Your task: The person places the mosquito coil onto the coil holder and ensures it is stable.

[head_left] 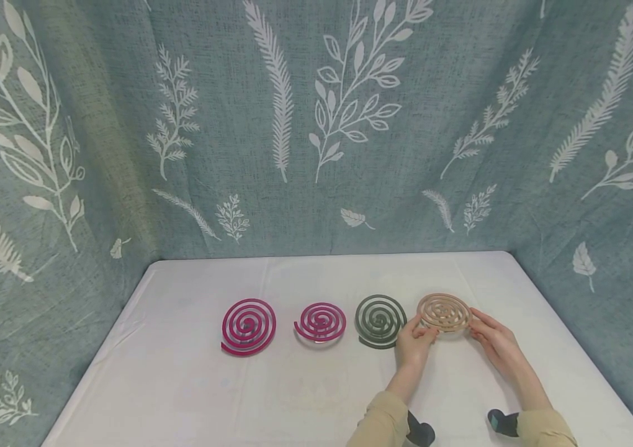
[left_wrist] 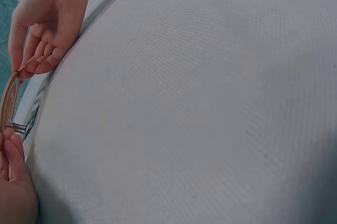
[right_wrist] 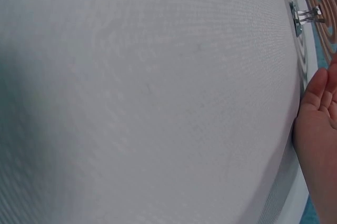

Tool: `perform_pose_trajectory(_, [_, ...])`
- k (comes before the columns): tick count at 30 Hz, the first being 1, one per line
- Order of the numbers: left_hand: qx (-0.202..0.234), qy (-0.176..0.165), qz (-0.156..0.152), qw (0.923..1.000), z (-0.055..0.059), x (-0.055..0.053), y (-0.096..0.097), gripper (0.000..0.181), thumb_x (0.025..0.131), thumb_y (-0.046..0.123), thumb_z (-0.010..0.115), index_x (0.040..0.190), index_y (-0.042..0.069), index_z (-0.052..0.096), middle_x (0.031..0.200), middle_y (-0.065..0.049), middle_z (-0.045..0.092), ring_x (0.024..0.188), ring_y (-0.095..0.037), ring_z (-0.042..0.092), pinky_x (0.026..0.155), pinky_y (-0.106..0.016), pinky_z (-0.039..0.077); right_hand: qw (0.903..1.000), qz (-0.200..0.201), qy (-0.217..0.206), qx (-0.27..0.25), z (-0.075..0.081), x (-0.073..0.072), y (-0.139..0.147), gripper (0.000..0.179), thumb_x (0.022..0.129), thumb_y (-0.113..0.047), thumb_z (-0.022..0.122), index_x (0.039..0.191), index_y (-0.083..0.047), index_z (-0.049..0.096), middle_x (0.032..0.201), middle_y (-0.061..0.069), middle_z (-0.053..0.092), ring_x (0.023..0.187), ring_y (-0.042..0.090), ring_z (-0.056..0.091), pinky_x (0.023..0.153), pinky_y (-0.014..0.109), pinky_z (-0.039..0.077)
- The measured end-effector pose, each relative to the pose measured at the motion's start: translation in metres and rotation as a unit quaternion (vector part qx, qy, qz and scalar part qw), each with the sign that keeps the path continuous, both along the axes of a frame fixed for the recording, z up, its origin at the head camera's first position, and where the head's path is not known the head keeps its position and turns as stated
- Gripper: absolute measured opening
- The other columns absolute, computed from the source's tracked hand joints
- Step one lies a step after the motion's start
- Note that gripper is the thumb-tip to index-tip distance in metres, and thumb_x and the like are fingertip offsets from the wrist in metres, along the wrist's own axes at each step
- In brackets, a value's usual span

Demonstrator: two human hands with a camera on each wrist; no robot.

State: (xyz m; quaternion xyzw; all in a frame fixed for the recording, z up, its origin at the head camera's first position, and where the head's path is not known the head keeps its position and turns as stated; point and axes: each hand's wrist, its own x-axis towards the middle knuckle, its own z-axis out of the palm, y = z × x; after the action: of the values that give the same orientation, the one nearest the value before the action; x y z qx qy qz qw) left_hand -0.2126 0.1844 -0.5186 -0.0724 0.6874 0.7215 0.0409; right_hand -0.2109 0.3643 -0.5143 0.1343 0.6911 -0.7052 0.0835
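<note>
Between both hands is a tan mosquito coil, held by its rim at the right end of a row of coils. My left hand pinches its near left edge, while my right hand pinches the right edge between thumb and fingers. Under the coil's middle, a small metal stand shows in the left wrist view, raising the coil above the table. A dark green coil lies just left of my left hand, partly behind its fingers.
Further left on the white table are a magenta coil that looks raised, with a shiny edge below it, and another magenta coil. A teal leaf-patterned curtain surrounds the table's back and sides.
</note>
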Motion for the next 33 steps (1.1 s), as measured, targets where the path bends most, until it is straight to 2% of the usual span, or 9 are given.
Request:
perform_pose_trajectory(5, [0.003, -0.009, -0.018, 0.9998, -0.0021, -0.0002, -0.0012, 0.045, 0.085, 0.011, 0.066, 0.129, 0.004, 0.055, 0.082, -0.001, 0.071, 0.078, -0.009, 0.068, 0.068, -0.016, 0.054, 1.0, -0.001, 0.004, 0.006, 0.0013, 0.0014, -0.0001, 0.071, 0.098, -0.028, 0.052, 0.151, -0.001, 0.012, 0.15, 0.008, 0.022, 0.096, -0.015, 0.049, 0.088, 0.005, 0.042])
perform_pose_trajectory(12, [0.013, -0.006, -0.015, 0.9998, -0.0016, 0.0006, -0.0017, 0.045, 0.084, 0.009, 0.066, 0.128, 0.005, 0.056, 0.083, -0.001, 0.071, 0.079, -0.009, 0.068, 0.069, -0.016, 0.054, 1.0, -0.007, -0.002, -0.005, 0.0018, 0.0026, 0.0004, 0.072, 0.097, -0.029, 0.053, 0.151, -0.003, 0.013, 0.142, -0.001, 0.031, 0.096, -0.013, 0.048, 0.088, 0.005, 0.042])
perform_pose_trajectory(15, [0.01, -0.001, -0.013, 0.9999, 0.0002, 0.0017, -0.0021, 0.045, 0.084, 0.009, 0.066, 0.128, 0.005, 0.056, 0.083, -0.002, 0.071, 0.078, -0.009, 0.067, 0.068, -0.016, 0.054, 0.9999, -0.008, -0.005, -0.006, 0.0015, 0.0027, 0.0002, 0.071, 0.097, -0.029, 0.052, 0.151, -0.003, 0.013, 0.147, 0.004, 0.027, 0.096, -0.013, 0.048, 0.088, 0.005, 0.042])
perform_pose_trajectory(19, [0.01, -0.001, -0.013, 0.9999, 0.0012, 0.002, -0.0025, 0.045, 0.084, 0.008, 0.066, 0.127, 0.004, 0.056, 0.083, -0.002, 0.071, 0.077, -0.009, 0.067, 0.067, -0.015, 0.054, 0.9999, -0.009, -0.001, -0.014, 0.0009, 0.0024, 0.0007, 0.071, 0.098, -0.027, 0.052, 0.151, -0.002, 0.013, 0.134, -0.003, 0.041, 0.096, -0.013, 0.049, 0.088, 0.006, 0.043])
perform_pose_trajectory(22, [0.009, 0.001, -0.012, 0.9999, 0.0007, 0.0017, -0.0022, 0.044, 0.084, 0.008, 0.066, 0.127, 0.004, 0.057, 0.083, -0.002, 0.071, 0.077, -0.009, 0.068, 0.067, -0.016, 0.054, 0.9997, -0.01, 0.007, -0.021, 0.0008, 0.0023, 0.0015, 0.071, 0.097, -0.026, 0.052, 0.15, -0.001, 0.013, 0.109, -0.025, 0.046, 0.095, -0.012, 0.05, 0.087, 0.007, 0.044])
perform_pose_trajectory(24, [0.011, 0.001, -0.011, 0.9999, 0.0002, 0.0016, -0.0019, 0.044, 0.084, 0.009, 0.067, 0.126, 0.004, 0.057, 0.082, -0.002, 0.071, 0.077, -0.009, 0.068, 0.067, -0.016, 0.054, 0.9997, -0.01, 0.009, -0.022, 0.0008, 0.0025, 0.0018, 0.071, 0.098, -0.026, 0.052, 0.15, 0.0, 0.013, 0.104, -0.028, 0.048, 0.094, -0.011, 0.05, 0.086, 0.007, 0.044])
perform_pose_trajectory(33, [0.014, -0.002, -0.007, 0.9999, 0.0001, 0.0019, -0.002, 0.043, 0.084, 0.008, 0.067, 0.126, 0.004, 0.057, 0.08, -0.002, 0.07, 0.075, -0.008, 0.066, 0.066, -0.015, 0.053, 0.9998, -0.009, 0.01, -0.013, -0.0003, 0.0026, 0.0012, 0.069, 0.098, -0.026, 0.051, 0.15, -0.001, 0.014, 0.104, -0.027, 0.048, 0.094, -0.01, 0.051, 0.086, 0.007, 0.044])
